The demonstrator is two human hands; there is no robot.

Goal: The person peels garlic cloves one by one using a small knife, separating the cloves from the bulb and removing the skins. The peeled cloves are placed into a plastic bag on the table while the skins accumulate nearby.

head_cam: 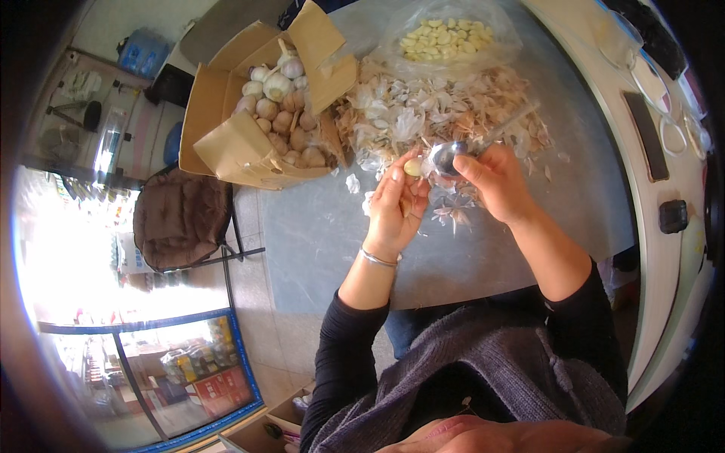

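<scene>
My left hand [398, 198], a metal bangle at its wrist, holds a pale garlic clove [413, 167] at its fingertips, with more garlic partly hidden in the palm. My right hand [498, 178] grips a shiny metal spoon [447, 158], its bowl close to the clove and its handle pointing up and right. Beneath and beyond both hands spreads a heap of dry garlic skins [408, 113]. At the far side, peeled garlic cloves [447, 38] lie in a clear plastic bag [498, 28]. Whole garlic bulbs [277, 107] fill an open cardboard box [226, 161] at the upper left.
The grey table [323, 255] has a rounded edge. A cushioned brown chair [184, 221] stands to its left, near a blue-framed glass case [238, 351]. Along the right runs a pale counter [617, 141] with a black object [673, 216] on it.
</scene>
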